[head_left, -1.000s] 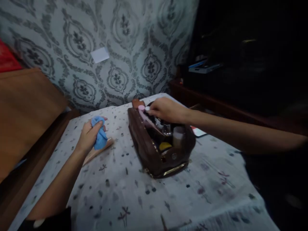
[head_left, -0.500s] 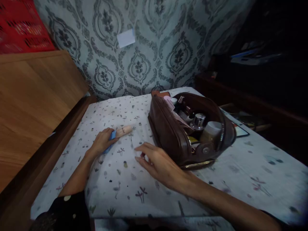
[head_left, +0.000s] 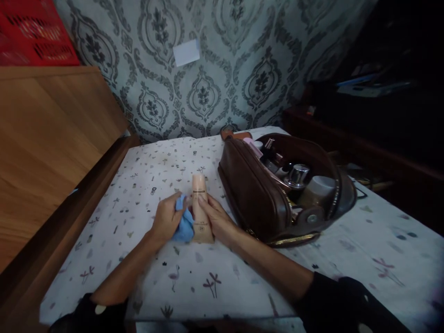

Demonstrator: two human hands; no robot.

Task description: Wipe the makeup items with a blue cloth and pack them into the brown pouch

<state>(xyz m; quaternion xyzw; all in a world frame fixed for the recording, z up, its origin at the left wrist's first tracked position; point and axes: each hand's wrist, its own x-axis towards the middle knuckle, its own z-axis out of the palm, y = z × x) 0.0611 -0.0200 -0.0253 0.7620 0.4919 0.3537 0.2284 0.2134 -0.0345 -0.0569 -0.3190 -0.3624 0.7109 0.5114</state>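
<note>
A beige cosmetic tube (head_left: 199, 215) stands roughly upright in view, its cap end pointing away from me. My right hand (head_left: 218, 217) grips it from the right side, thumb across its front. In my left hand (head_left: 168, 215) is a crumpled blue cloth (head_left: 185, 226), held just left of the tube; its fingertips are partly hidden behind the cloth. Close by on the right, a brown toiletry bag (head_left: 255, 199) lies unzipped, with a silver-capped jar (head_left: 298, 175), a white-lidded container (head_left: 321, 189) and several other cosmetics inside.
A white patterned cloth covers the table (head_left: 166, 166). An orange-brown item (head_left: 239, 135) lies behind the bag. At the left stand a wooden panel (head_left: 52, 138) and a red crate (head_left: 38, 34). The patterned wall (head_left: 208, 60) rises behind the table.
The tube has passed from my left hand to my right hand and turned upright. Both hands have come together in front of me. The blue cloth stays in my left hand.
</note>
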